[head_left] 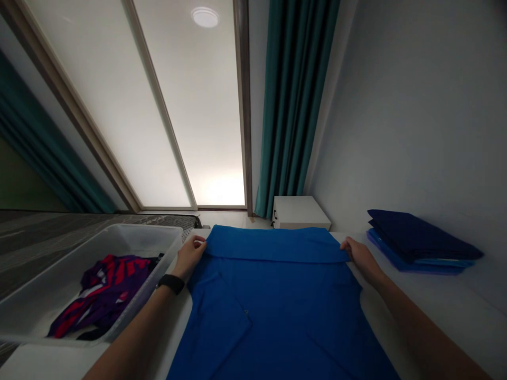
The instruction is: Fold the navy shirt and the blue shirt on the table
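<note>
A bright blue shirt (273, 306) lies spread flat on a white table (435, 306), its far end folded back over itself. My left hand (190, 254) pinches the left corner of that folded band. At the band's right corner my right hand (361, 257) grips the cloth in the same way. A black watch (170, 283) sits on my left wrist.
A clear plastic bin (47, 295) at the left holds a red and purple garment (103, 290). A stack of folded dark blue clothes (420, 243) lies at the right by the wall. A small white cabinet (301, 212), teal curtains and a frosted sliding door stand behind.
</note>
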A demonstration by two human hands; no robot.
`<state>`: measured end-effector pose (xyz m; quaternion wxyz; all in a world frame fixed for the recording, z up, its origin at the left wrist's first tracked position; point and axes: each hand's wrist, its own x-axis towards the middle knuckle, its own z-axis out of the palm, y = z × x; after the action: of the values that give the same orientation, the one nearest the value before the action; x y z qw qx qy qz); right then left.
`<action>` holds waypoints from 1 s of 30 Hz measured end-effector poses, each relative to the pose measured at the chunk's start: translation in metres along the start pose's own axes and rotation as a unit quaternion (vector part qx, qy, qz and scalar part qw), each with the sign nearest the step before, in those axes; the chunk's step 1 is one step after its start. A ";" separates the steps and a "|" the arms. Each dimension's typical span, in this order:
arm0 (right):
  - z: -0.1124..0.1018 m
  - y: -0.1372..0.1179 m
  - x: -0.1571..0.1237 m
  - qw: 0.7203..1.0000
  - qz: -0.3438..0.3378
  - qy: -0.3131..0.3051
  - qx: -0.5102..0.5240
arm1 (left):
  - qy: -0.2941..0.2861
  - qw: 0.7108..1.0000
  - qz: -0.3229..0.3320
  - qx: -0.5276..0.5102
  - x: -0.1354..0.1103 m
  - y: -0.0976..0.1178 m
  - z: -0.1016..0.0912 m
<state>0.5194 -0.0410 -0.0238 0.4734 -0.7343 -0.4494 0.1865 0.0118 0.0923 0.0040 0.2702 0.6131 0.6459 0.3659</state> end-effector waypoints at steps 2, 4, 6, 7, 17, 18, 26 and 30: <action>0.004 0.002 -0.001 0.997 -0.016 0.014 -0.075 | -0.002 1.000 0.010 0.018 -0.003 -0.004 0.001; 0.008 0.003 -0.004 0.991 -0.026 0.019 -0.127 | 0.000 0.999 0.028 0.039 -0.005 -0.006 0.001; 0.010 0.001 -0.007 0.988 -0.038 0.016 -0.149 | -0.001 0.997 0.045 0.070 -0.005 -0.008 0.001; 0.010 0.000 -0.009 0.988 -0.044 0.011 -0.150 | 0.000 0.995 0.051 0.083 -0.005 -0.008 0.001; 0.000 0.001 -0.018 0.989 -0.067 -0.026 -0.131 | 0.009 0.989 0.049 0.141 -0.004 -0.012 -0.002; 0.000 0.002 -0.018 0.987 -0.072 -0.025 -0.143 | 0.011 0.988 0.048 0.146 -0.004 -0.012 -0.002; -0.007 -0.010 -0.021 0.995 -0.072 0.018 -0.074 | 0.048 0.997 0.053 -0.009 -0.008 -0.008 -0.006; -0.010 -0.005 -0.021 0.989 -0.079 -0.010 -0.124 | 0.039 0.998 0.053 0.021 -0.008 -0.010 -0.008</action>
<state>0.5131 -0.0637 -0.0181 0.3872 -0.7481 -0.5299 0.0985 0.0007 0.0835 -0.0003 0.2119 0.6376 0.6298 0.3897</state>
